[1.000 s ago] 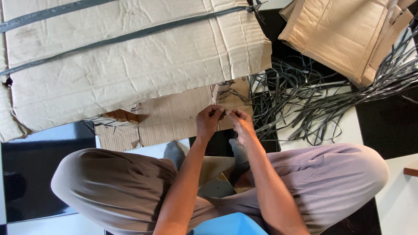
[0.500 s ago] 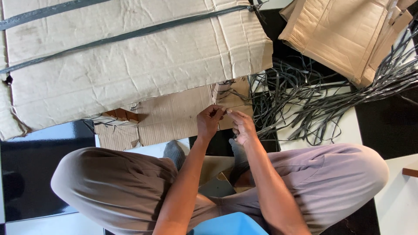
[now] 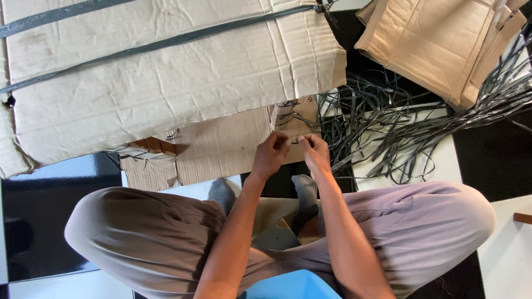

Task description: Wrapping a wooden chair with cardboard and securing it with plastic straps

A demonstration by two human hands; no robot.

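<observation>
The person sits cross-legged on a black-and-white tiled floor (image 3: 499, 243). The left hand (image 3: 270, 155) and right hand (image 3: 315, 152) meet at the near edge of a small bundle of flattened brown corrugated cardboard (image 3: 221, 147). The fingers of both hands are pinched together on a thin dark plastic strap end (image 3: 292, 140) that runs between them; the strap is too fine to show whether a knot has formed. The bundle lies on the floor just in front of the person's grey-socked feet (image 3: 303, 191), partly under a large tied stack of creased brown cardboard sheets (image 3: 166, 72), which is crossed by two dark straps (image 3: 166, 41).

To the right lies a loose heap of dark plastic strapping strips (image 3: 388, 133), and beyond it a second pile of folded tan cardboard (image 3: 443, 44).

Judgement on the work in hand: tying appears under way. It is best done by keeping both ends taut and level, drawing them apart evenly so the strap seats at the bundle's edge and does not slip off the corner. Pinching close to the crossing point would limit slack. The heap of loose strips lies near the right hand and could snag.
</observation>
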